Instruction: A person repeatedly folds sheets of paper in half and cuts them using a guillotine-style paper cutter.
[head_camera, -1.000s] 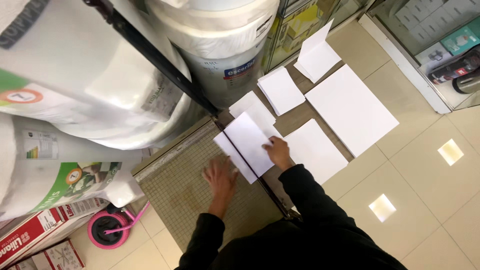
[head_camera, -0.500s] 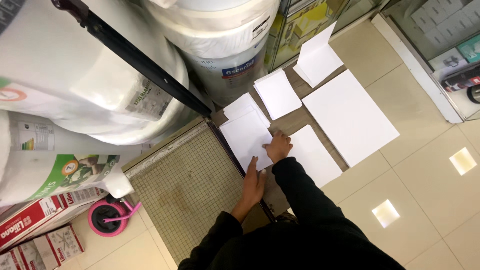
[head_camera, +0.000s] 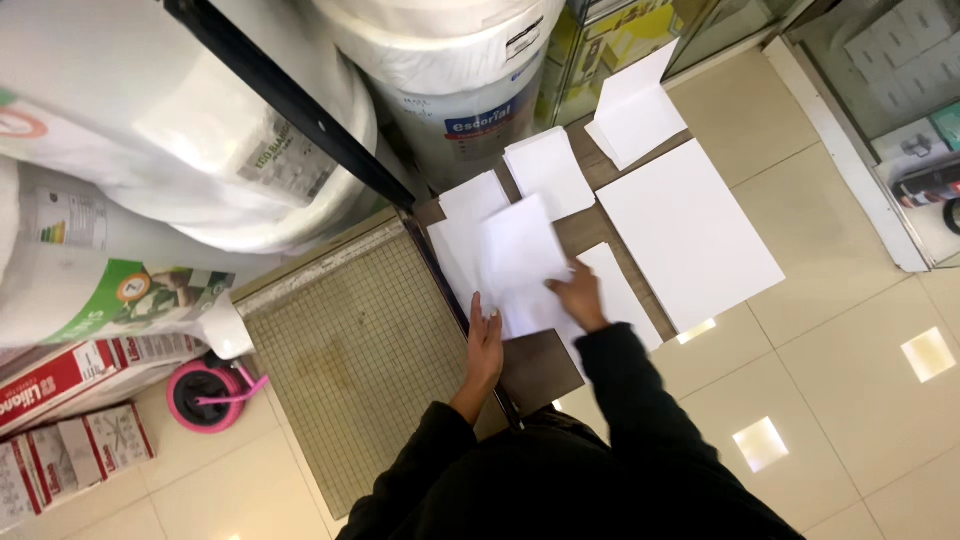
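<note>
The person bends over a paper cutter (head_camera: 350, 350), a flat board with a printed grid that lies on the tiled floor, and both arms are in dark sleeves. The left hand (head_camera: 486, 345) lies flat at the right edge of the board, just beside the long black cutter arm (head_camera: 300, 110), with the fingers straight and close together; they reach the lower edge of a white sheet (head_camera: 522, 262). The right hand (head_camera: 578, 296) holds this same sheet at its lower right corner; it seems to pinch it between thumb and fingers, but the motion blur there does not let me say it for sure. The sheet is a little blurred and tilted, and it lies over another white piece (head_camera: 462, 225) at the blade side of the cutter. More white paper is spread on a brown surface to the right: a small cut piece (head_camera: 548, 170) above, two overlapping pieces (head_camera: 636, 108) further up, a large white sheet (head_camera: 688, 232) well apart to the right, and one sheet (head_camera: 618, 295) partly under the right wrist. Big white rolls (head_camera: 440, 60) stand behind the cutter, and a pink tape dispenser (head_camera: 205, 392) lies on the floor at the left.
</note>
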